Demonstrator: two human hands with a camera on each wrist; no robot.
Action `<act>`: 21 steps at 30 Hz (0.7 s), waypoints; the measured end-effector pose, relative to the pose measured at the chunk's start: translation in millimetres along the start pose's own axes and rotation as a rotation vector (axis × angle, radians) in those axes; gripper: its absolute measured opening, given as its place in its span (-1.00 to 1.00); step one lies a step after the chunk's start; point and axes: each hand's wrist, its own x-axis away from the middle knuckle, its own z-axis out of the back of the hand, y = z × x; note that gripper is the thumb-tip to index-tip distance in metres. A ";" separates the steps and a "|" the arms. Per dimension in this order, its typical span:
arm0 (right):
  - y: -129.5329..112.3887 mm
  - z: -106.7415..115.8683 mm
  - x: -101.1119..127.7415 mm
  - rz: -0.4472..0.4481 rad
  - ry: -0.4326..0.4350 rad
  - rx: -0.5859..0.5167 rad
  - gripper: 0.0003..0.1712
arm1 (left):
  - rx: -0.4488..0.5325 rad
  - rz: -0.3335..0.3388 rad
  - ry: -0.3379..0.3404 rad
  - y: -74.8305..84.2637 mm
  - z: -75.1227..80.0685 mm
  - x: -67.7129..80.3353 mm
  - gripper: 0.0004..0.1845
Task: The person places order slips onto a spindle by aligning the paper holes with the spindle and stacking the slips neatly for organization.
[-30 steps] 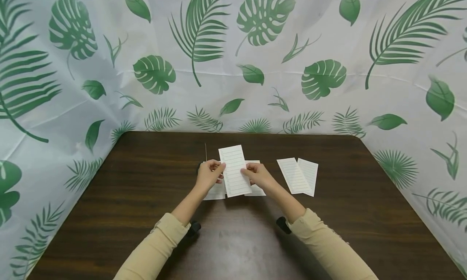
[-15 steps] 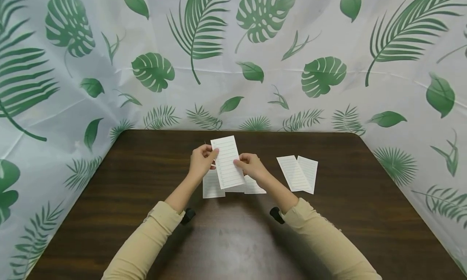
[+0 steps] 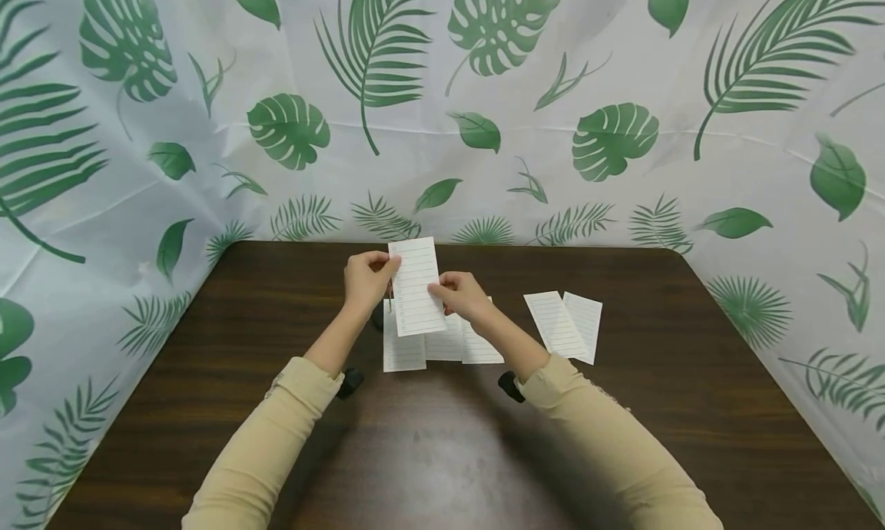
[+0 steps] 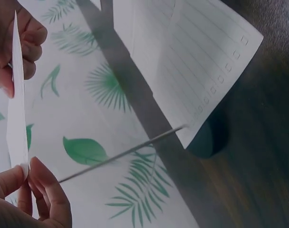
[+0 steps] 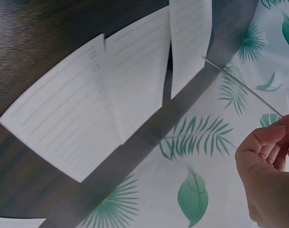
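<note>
A lined white paper slip point(image 3: 417, 292) with a column of small checkboxes is held up over the table between both hands. My left hand point(image 3: 366, 280) pinches its left edge between thumb and fingers. Lower on the right edge, my right hand point(image 3: 465, 293) pinches the same slip. Close by the left fingers stands a thin metal spike point(image 4: 130, 152), rising from a dark round base point(image 4: 213, 137). Whether the spike touches the held slip cannot be told. Beneath the hands, several lined slips point(image 3: 404, 353) lie side by side, partly overlapping.
Two more lined slips point(image 3: 556, 326) overlap on the table to the right. The dark wooden table point(image 3: 442, 453) reaches back to a white curtain point(image 3: 415, 154) printed with green leaves. Dark wrist devices point(image 3: 510, 386) sit under both sleeves.
Both hands have carried the slip farther back and to the left, toward the spike. The slip is tilted less than before, and more of the slips lying below shows.
</note>
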 end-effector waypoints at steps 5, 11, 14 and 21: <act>-5.3 -5.6 -5.6 -0.019 0.001 -0.009 -0.76 | -0.024 0.019 0.057 -1.5 1.4 -5.5 -0.74; -4.8 -9.7 -11.3 -0.022 0.004 -0.025 -0.76 | -0.057 0.035 0.111 -7.6 0.7 -9.2 -0.73; -4.4 -11.1 -13.7 -0.012 0.009 -0.023 -0.77 | -0.076 0.039 0.129 -10.5 0.4 -10.9 -0.73; -4.1 -13.6 -16.2 -0.018 0.012 -0.017 -0.78 | -0.098 0.053 0.135 -13.5 0.3 -12.3 -0.75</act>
